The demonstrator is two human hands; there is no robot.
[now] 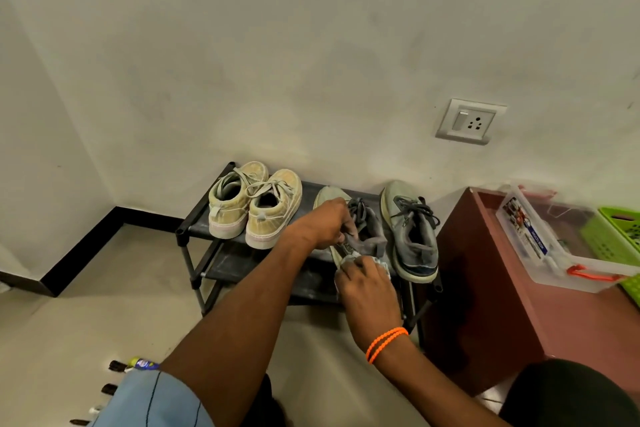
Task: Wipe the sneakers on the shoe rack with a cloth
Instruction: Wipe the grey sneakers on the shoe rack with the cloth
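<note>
A low black metal-framed shoe rack [188, 229] with dark fabric shelves stands against a pale wall. On its top shelf, at the left, sits a pair of worn beige lace-up sneakers [254, 206], heels toward the camera, the two touching side by side. To the right of them is a pair of grey mesh sneakers with dark laces. The right grey sneaker [412, 232] rests flat on the shelf at the rack's right end.

The left grey sneaker [367, 232] is tilted on its side, its pale sole turned to the left. The person's left hand [327, 224] has its grip closed around this shoe's collar near the laces, fingers curled over the edge. The right hand [369, 288], with two orange bands [386, 343] at the wrist, pinches a small whitish cloth [382, 265] and presses it against the heel end of the same shoe; most of the cloth is hidden under the fingers.

Just right of the rack stands a reddish-brown cabinet [485, 288] carrying a clear plastic box [554, 246] and a green plastic basket [616, 239]. A white switch-and-socket plate [469, 121] is mounted on the wall above.
</note>
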